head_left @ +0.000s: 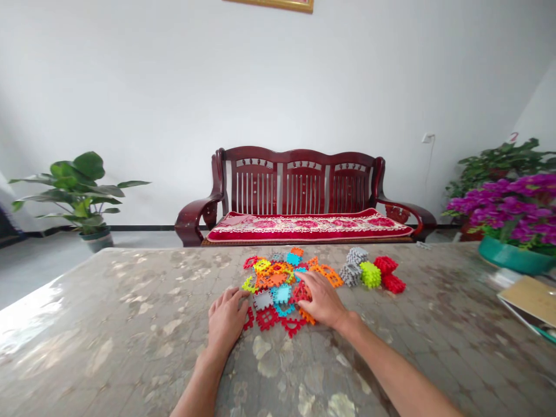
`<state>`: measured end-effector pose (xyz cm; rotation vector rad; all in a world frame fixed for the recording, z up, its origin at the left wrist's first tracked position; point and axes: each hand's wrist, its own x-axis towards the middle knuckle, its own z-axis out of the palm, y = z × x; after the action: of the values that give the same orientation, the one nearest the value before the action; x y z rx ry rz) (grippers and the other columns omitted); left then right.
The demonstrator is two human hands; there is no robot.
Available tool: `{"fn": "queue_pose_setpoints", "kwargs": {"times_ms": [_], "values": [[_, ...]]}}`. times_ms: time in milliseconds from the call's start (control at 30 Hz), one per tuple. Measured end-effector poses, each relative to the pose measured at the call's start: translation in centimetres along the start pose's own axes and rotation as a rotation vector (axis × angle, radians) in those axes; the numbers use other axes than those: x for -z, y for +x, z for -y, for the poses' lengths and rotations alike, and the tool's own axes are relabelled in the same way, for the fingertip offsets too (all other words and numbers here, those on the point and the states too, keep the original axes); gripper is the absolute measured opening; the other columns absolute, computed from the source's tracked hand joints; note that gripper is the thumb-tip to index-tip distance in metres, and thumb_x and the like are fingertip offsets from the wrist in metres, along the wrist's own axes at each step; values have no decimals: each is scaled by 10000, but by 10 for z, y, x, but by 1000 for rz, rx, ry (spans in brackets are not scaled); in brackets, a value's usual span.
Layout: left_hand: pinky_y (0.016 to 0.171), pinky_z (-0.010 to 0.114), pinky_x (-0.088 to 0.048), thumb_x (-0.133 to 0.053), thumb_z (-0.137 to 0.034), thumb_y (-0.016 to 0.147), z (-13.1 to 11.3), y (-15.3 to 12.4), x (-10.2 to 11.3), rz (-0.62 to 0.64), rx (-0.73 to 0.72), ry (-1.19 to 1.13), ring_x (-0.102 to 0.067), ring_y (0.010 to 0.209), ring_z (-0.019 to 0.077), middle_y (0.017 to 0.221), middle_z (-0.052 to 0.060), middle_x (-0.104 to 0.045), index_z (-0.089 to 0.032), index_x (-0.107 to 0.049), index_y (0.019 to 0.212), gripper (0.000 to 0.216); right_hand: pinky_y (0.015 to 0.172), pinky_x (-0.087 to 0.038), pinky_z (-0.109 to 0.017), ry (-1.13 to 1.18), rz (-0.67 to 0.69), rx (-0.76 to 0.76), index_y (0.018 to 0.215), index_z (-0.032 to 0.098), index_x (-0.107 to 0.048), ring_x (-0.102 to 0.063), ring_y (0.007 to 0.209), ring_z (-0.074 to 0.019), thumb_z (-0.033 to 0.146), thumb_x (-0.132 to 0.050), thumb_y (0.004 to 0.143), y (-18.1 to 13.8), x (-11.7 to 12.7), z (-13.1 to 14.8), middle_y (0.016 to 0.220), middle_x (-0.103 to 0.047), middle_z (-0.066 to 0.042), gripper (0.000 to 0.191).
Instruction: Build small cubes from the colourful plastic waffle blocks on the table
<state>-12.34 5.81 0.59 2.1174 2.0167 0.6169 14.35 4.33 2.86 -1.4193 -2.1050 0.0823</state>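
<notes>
A loose pile of flat, notched plastic building tiles lies on the table, mostly red, orange, blue and grey. At the pile's left edge rests my left hand (228,318), fingers loosely curved and nothing seen in them; its thumb is beside a red tile (248,318). My right hand (321,298) reaches over the pile's right side, thumb and forefinger apart, partly covering a red tile (300,291). Between the hands are a grey tile (263,299), a light-blue tile (282,293) and a dark red window tile (267,318). An orange piece (328,274) lies just beyond my right hand.
Right of the pile sit assembled blocks: grey (357,255), yellow-green (370,274) and red (393,283). A purple flower pot (516,255) and a brown notebook (532,298) occupy the table's right side. A wooden bench (299,153) stands behind the patterned table (143,324).
</notes>
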Motion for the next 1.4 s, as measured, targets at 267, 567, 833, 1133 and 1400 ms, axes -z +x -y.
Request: {"fn": "queue_pose_setpoints", "kwargs": {"times_ms": [267, 567, 833, 1133, 1400], "values": [[1026, 436, -364, -390, -332, 902, 0, 1, -1, -22, -6, 33, -537, 1193, 253, 1300, 23, -602, -326, -683, 1123, 367, 1052, -407, -453, 25, -325, -87, 1306, 230, -539, -538, 1185, -258, 262, -631, 754, -41, 32, -51, 1271, -604, -92, 561], [1040, 445, -358, -378, -341, 913, 6, 4, -6, -1, -1, 56, -513, 1232, 248, 1336, 15, -582, -329, -670, 1147, 374, 921, -481, -445, 185, -912, -576, 1269, 146, -537, -624, 978, -258, 511, -643, 719, -73, 69, -140, 1195, -634, -169, 669], [1041, 433, -356, -367, -335, 922, 6, 5, -6, 16, -7, 83, -512, 1236, 240, 1340, 12, -579, -326, -663, 1166, 384, 891, -503, -405, 306, -869, -583, 1283, 162, -520, -632, 957, -235, 504, -667, 707, -86, 64, -148, 1173, -640, -147, 685], [1029, 426, -369, -366, -356, 921, 7, 7, -8, 21, 1, 99, -513, 1240, 237, 1339, 2, -579, -351, -661, 1160, 380, 884, -505, -427, 29, -562, -390, 1274, 194, -517, -637, 919, -227, 461, -618, 773, -83, 54, -126, 1140, -653, -123, 576], [1045, 435, -349, -367, -353, 917, 11, 7, -12, -3, -7, 76, -511, 1242, 237, 1345, 6, -576, -342, -665, 1149, 378, 861, -493, -383, -141, -459, -467, 1290, 198, -488, -641, 889, -210, 426, -577, 775, -95, 69, -138, 1082, -680, -79, 571]]}}
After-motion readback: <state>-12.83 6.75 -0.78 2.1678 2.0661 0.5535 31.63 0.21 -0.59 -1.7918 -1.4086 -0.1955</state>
